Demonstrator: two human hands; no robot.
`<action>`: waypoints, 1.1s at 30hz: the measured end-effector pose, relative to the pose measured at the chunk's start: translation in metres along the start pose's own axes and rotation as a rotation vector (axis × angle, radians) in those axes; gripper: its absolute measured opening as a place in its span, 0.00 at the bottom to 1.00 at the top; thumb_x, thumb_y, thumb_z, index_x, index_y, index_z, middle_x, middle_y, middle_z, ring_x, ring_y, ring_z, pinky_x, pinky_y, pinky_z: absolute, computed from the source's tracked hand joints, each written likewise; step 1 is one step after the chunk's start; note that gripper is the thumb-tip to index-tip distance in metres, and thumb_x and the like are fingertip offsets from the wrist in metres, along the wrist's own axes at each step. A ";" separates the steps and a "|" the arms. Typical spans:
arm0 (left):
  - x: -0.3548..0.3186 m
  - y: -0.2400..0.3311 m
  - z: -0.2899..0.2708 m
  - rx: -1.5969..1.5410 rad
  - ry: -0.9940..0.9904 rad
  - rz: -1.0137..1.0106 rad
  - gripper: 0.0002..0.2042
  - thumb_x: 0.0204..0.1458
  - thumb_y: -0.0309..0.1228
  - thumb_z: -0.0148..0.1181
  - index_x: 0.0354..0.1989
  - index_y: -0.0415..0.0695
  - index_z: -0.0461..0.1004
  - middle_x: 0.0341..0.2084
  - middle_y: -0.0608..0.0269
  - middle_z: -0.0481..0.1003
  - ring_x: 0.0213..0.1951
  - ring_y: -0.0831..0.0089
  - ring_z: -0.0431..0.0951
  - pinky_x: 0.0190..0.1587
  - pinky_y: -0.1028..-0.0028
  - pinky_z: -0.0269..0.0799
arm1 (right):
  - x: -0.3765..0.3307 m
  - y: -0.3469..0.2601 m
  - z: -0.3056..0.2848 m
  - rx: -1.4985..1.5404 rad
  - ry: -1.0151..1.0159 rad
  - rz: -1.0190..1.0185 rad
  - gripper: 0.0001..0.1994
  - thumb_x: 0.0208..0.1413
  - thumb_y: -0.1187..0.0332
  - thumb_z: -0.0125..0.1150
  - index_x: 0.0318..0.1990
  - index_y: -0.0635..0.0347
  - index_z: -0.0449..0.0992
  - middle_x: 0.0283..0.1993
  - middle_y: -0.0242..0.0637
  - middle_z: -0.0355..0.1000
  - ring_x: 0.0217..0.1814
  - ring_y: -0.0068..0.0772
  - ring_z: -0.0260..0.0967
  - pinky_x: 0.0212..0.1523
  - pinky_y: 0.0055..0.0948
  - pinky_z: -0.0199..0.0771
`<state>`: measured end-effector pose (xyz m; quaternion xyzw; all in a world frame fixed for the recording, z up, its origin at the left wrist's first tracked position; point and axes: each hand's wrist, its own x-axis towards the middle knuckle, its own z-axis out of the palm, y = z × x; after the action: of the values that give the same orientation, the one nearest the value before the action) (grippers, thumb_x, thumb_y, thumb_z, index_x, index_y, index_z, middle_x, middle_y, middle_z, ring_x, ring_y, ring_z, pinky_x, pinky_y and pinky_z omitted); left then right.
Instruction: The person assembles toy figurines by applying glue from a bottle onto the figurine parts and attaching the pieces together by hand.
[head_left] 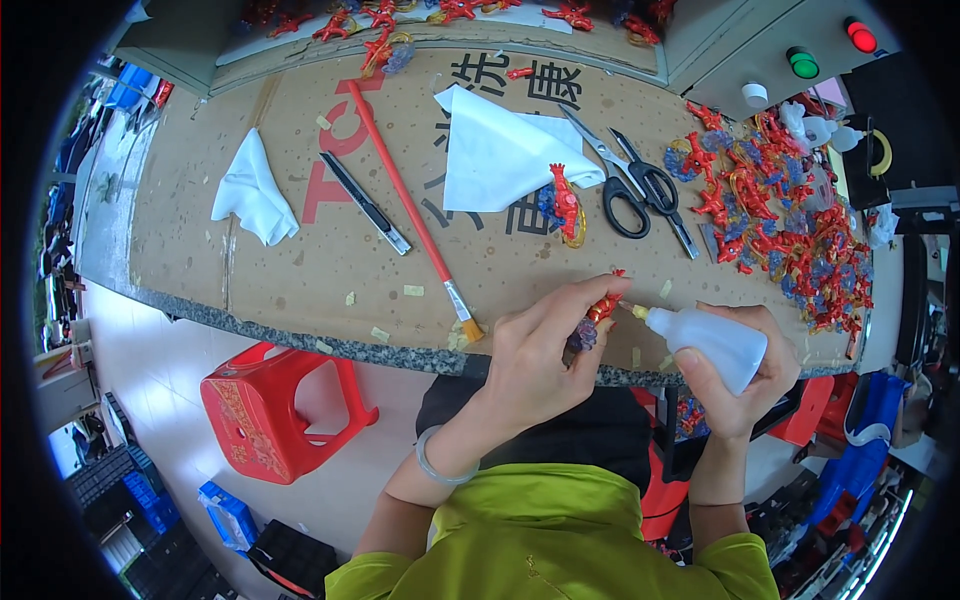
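Left hand [540, 350]: thumb and fingers pinched on a small red figure [603, 308] with a purple base, raised just above the near edge of the surface [300, 275]. Figure's long axis tilted: red top pointing away and slightly right, purple base toward the wearer and left.

Right hand [748, 380]: wrapped round a white squeeze bottle [708, 345]. Bottle's long axis slanting; bottom to the right and nearer the wearer, yellow-collared nozzle pointing left and slightly away, at the figure. Contact between tip and figure: cannot be told.

One brush [403, 190], red handle; bristles near the edge, handle running away and leftward.

One loose figure [566, 210], red with blue and yellow parts; long axis running roughly near to far, beside the larger white cloth [490, 150].

One pair of scissors [603, 152], black-handled, blades pointing away and left.

One craft knife [365, 203], slanting, left of the brush. Smaller white cloth [255, 190], farther left.

One heap of red, blue and yellow figures [770, 205], along the right side.
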<state>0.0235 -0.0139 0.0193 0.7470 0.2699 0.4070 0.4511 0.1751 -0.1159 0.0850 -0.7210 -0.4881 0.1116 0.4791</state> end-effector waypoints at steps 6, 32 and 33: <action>0.001 0.002 0.000 -0.006 -0.010 -0.005 0.16 0.44 0.17 0.62 0.44 0.41 0.77 0.35 0.61 0.80 0.21 0.81 0.75 0.22 0.82 0.67 | -0.002 0.001 -0.001 0.013 0.001 0.049 0.16 0.35 0.69 0.73 0.33 0.67 0.79 0.27 0.41 0.79 0.27 0.30 0.78 0.31 0.24 0.76; 0.001 0.003 -0.002 -0.054 -0.029 -0.042 0.16 0.45 0.16 0.62 0.45 0.38 0.76 0.36 0.58 0.80 0.26 0.83 0.78 0.23 0.84 0.68 | 0.000 0.006 0.000 0.214 -0.006 0.174 0.14 0.39 0.73 0.71 0.36 0.69 0.77 0.32 0.39 0.77 0.32 0.22 0.74 0.34 0.21 0.72; 0.002 0.003 -0.002 -0.051 -0.030 -0.040 0.16 0.45 0.16 0.62 0.45 0.38 0.76 0.36 0.59 0.80 0.27 0.82 0.78 0.24 0.84 0.68 | 0.001 0.006 -0.001 0.217 -0.011 0.171 0.14 0.40 0.73 0.70 0.36 0.69 0.77 0.32 0.39 0.77 0.32 0.22 0.74 0.34 0.20 0.72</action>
<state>0.0226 -0.0130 0.0236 0.7357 0.2674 0.3934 0.4822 0.1794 -0.1160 0.0807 -0.7033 -0.4128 0.2082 0.5401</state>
